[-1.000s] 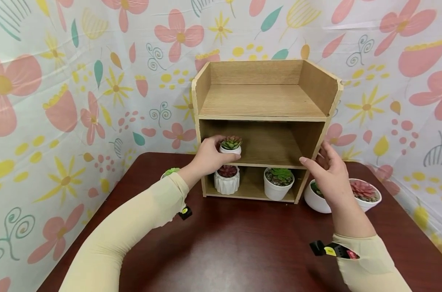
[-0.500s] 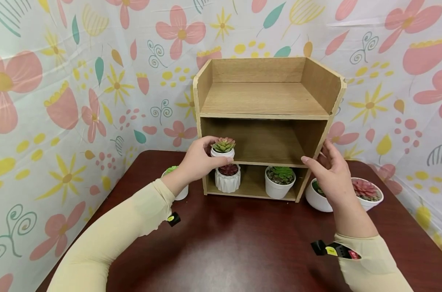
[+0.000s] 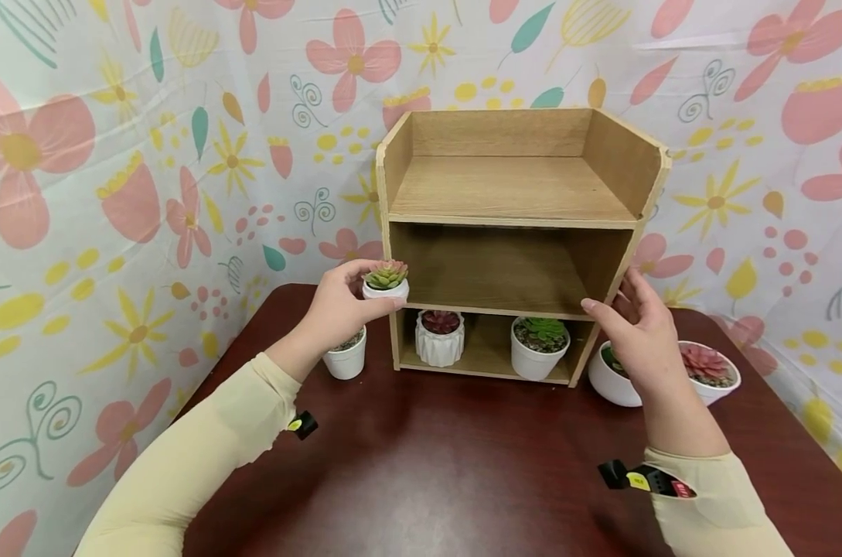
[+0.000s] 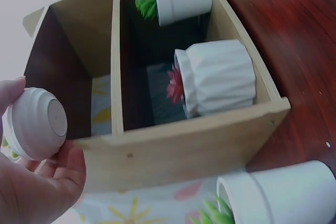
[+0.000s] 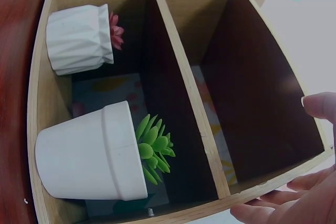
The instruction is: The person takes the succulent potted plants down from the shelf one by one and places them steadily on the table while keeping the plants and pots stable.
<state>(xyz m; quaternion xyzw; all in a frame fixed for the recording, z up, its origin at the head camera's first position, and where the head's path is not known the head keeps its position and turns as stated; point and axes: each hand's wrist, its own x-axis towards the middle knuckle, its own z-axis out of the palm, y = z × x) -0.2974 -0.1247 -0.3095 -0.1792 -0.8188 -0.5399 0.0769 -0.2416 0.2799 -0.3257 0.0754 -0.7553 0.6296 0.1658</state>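
My left hand (image 3: 332,311) pinches a small round white pot (image 3: 379,292) with a green-and-pink succulent (image 3: 387,275) between thumb and fingers. It holds the pot upright in the air, at the front left edge of the wooden shelf (image 3: 518,187). In the left wrist view the underside of this pot (image 4: 39,121) shows. My right hand (image 3: 646,344) grips the shelf's right side panel, thumb at the front and fingers on the outer side. On the lowest level stand a ribbed white pot (image 3: 440,346) with a dark red succulent and a plain white pot (image 3: 528,360) with a green one.
Another white pot (image 3: 346,360) stands on the dark red table (image 3: 462,464) left of the shelf, partly behind my left hand. To the right, a white pot (image 3: 614,383) and a pot with a pink succulent (image 3: 709,367) are partly hidden by my right hand.
My left hand has moved left with the small succulent pot, from the front of the middle level to beyond the shelf's left edge. The right hand stays on the side panel.
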